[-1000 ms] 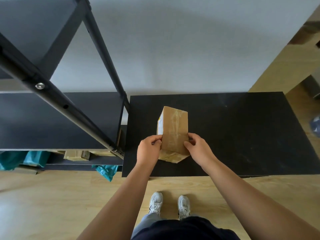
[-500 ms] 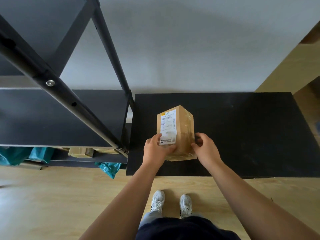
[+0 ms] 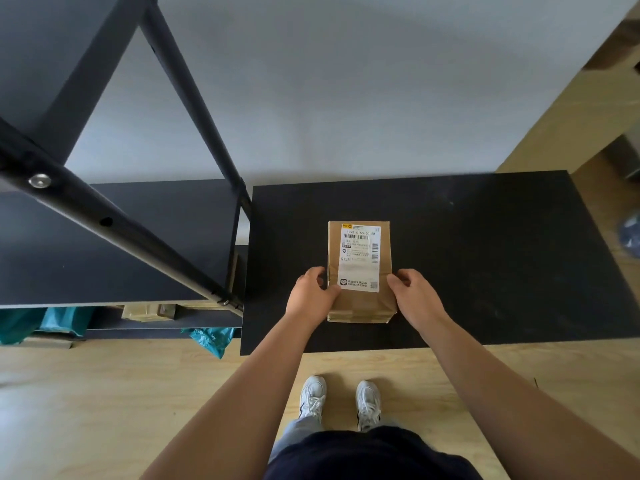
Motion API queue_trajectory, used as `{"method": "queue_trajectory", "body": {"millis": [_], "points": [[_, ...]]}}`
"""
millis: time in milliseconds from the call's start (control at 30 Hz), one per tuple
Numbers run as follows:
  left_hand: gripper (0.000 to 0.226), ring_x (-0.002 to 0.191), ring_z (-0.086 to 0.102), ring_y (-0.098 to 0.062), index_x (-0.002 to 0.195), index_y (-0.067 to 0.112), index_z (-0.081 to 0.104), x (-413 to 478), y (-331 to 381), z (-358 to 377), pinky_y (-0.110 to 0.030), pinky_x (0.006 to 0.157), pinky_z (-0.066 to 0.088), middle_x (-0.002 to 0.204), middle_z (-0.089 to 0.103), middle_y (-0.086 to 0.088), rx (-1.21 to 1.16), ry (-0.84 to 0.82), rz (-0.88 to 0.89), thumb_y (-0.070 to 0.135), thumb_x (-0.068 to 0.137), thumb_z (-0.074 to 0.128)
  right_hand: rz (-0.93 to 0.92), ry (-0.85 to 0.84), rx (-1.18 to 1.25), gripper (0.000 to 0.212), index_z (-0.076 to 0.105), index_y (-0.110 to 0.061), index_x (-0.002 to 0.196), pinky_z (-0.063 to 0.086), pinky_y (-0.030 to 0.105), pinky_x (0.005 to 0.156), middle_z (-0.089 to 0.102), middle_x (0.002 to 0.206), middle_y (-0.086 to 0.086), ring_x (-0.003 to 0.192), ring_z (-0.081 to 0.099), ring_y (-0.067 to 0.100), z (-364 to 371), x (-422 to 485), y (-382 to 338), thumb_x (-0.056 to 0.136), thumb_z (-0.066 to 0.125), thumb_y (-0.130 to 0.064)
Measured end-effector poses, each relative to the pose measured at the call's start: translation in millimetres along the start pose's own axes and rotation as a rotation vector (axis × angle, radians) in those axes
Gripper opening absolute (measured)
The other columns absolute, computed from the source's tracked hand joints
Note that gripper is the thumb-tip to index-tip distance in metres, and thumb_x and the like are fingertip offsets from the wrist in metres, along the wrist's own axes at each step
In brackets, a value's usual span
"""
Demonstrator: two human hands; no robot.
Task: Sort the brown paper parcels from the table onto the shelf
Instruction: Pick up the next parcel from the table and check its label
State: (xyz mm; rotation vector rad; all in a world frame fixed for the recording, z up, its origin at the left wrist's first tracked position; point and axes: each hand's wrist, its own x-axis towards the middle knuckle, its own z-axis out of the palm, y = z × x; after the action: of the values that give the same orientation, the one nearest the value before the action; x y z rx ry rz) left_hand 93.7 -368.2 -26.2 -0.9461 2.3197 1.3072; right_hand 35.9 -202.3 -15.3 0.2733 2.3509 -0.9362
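A brown paper parcel (image 3: 360, 306) with a white shipping label facing up lies over the black table (image 3: 485, 258), near its front left part. My left hand (image 3: 311, 294) grips the parcel's left side, thumb on the label's corner. My right hand (image 3: 414, 296) holds its right side, fingers curled against the edge. The black metal shelf (image 3: 114, 244) stands to the left of the table; its middle board is bare.
On the shelf's lower board lie a brown parcel (image 3: 147, 311) and teal bags (image 3: 52, 323), one teal bag (image 3: 207, 339) hanging off the front. A diagonal shelf post (image 3: 104, 221) crosses the upper left. Wooden floor and my white shoes are below.
The parcel has been turned from standing on edge with its taped side showing to lying flat with the label facing up. Both hands stayed on its sides.
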Motion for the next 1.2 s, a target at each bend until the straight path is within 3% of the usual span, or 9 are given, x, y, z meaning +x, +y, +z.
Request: {"method": "queue_trajectory", "body": {"millis": [200, 300, 367, 467, 633, 833, 900, 1000, 1200], "points": [[0.069, 0.133, 0.054, -0.026, 0.155, 0.014, 0.037, 12.7, 4.3, 0.5, -0.038, 0.106, 0.047, 0.152, 0.050, -0.005, -0.091, -0.101, -0.120, 0.040, 0.096, 0.061, 0.054, -0.148, 0.002, 0.065, 0.037, -0.013, 0.153, 0.043, 0.029, 0.084, 0.056, 0.143, 0.008, 0.123, 0.057, 0.024, -4.0, 10.5, -4.2, 0.098, 0.055, -0.043], [0.048, 0.112, 0.063, -0.019, 0.142, 0.013, 0.055, 11.9, 6.3, 2.9, -0.033, 0.094, 0.052, 0.133, 0.066, -0.003, -0.211, -0.154, -0.145, 0.033, 0.099, 0.058, 0.082, -0.223, 0.104, 0.055, 0.050, -0.013, 0.143, 0.045, 0.029, 0.084, 0.063, 0.135, 0.005, 0.106, 0.060, 0.018, -3.1, 14.0, -4.6, 0.096, 0.060, -0.039], [0.039, 0.106, 0.064, -0.017, 0.136, 0.015, 0.060, 10.9, 7.0, 4.1, -0.030, 0.088, 0.052, 0.127, 0.069, -0.001, -0.257, -0.133, -0.136, 0.028, 0.100, 0.057, 0.088, -0.224, 0.141, 0.054, 0.052, -0.014, 0.141, 0.045, 0.029, 0.086, 0.064, 0.134, 0.004, 0.109, 0.060, 0.018, -3.2, 14.7, -4.2, 0.094, 0.065, -0.037], [0.040, 0.106, 0.065, -0.017, 0.137, 0.015, 0.061, 7.2, 11.2, 0.8, -0.029, 0.086, 0.053, 0.123, 0.070, 0.001, -0.304, -0.106, -0.116, 0.027, 0.098, 0.060, 0.093, -0.203, 0.190, 0.057, 0.053, -0.015, 0.140, 0.048, 0.034, 0.093, 0.063, 0.134, 0.004, 0.119, 0.060, 0.022, -7.2, 13.6, -6.6, 0.090, 0.070, -0.035], [0.047, 0.114, 0.064, -0.018, 0.142, 0.016, 0.057, -4.2, 33.4, -16.8, -0.020, 0.071, 0.050, 0.130, 0.068, -0.003, -0.404, -0.033, -0.058, 0.030, 0.097, 0.063, 0.033, -0.156, 0.327, 0.054, 0.055, -0.013, 0.135, 0.052, 0.036, 0.093, 0.065, 0.127, 0.003, 0.110, 0.062, 0.020, -25.1, 6.8, -24.5, 0.088, 0.072, -0.036], [0.047, 0.114, 0.064, -0.018, 0.137, 0.021, 0.059, -28.0, 65.7, -44.4, -0.032, 0.090, 0.055, 0.125, 0.067, 0.000, -0.512, 0.041, 0.073, 0.035, 0.092, 0.068, -0.071, -0.071, 0.513, 0.053, 0.055, -0.016, 0.129, 0.047, 0.026, 0.072, 0.064, 0.114, -0.001, 0.096, 0.061, 0.013, -43.9, -18.1, -50.7, 0.087, 0.071, -0.042], [0.046, 0.114, 0.064, -0.018, 0.134, 0.023, 0.060, -37.2, 73.7, -56.1, -0.036, 0.094, 0.056, 0.123, 0.068, 0.001, -0.572, 0.047, 0.113, 0.034, 0.091, 0.070, -0.109, -0.055, 0.574, 0.050, 0.057, -0.017, 0.127, 0.051, 0.029, 0.077, 0.066, 0.114, -0.002, 0.100, 0.063, 0.015, -52.0, -28.3, -59.0, 0.086, 0.073, -0.041], [0.041, 0.114, 0.065, -0.019, 0.128, 0.026, 0.061, -49.3, 84.5, -72.4, -0.041, 0.097, 0.055, 0.120, 0.071, 0.000, -0.680, 0.016, 0.179, 0.032, 0.089, 0.072, -0.162, -0.043, 0.655, 0.048, 0.059, -0.018, 0.123, 0.054, 0.043, 0.096, 0.069, 0.116, 0.001, 0.108, 0.066, 0.020, -64.6, -42.8, -71.2, 0.084, 0.075, -0.039], [0.037, 0.107, 0.072, -0.018, 0.126, 0.017, 0.059, -73.9, 106.6, -101.1, -0.027, 0.076, 0.058, 0.118, 0.075, -0.005, -0.836, -0.040, 0.298, 0.024, 0.091, 0.070, -0.305, -0.004, 0.751, 0.041, 0.062, -0.023, 0.120, 0.050, 0.045, 0.102, 0.073, 0.114, -0.003, 0.109, 0.067, 0.014, -86.9, -72.8, -95.8, 0.083, 0.076, -0.035]]}}
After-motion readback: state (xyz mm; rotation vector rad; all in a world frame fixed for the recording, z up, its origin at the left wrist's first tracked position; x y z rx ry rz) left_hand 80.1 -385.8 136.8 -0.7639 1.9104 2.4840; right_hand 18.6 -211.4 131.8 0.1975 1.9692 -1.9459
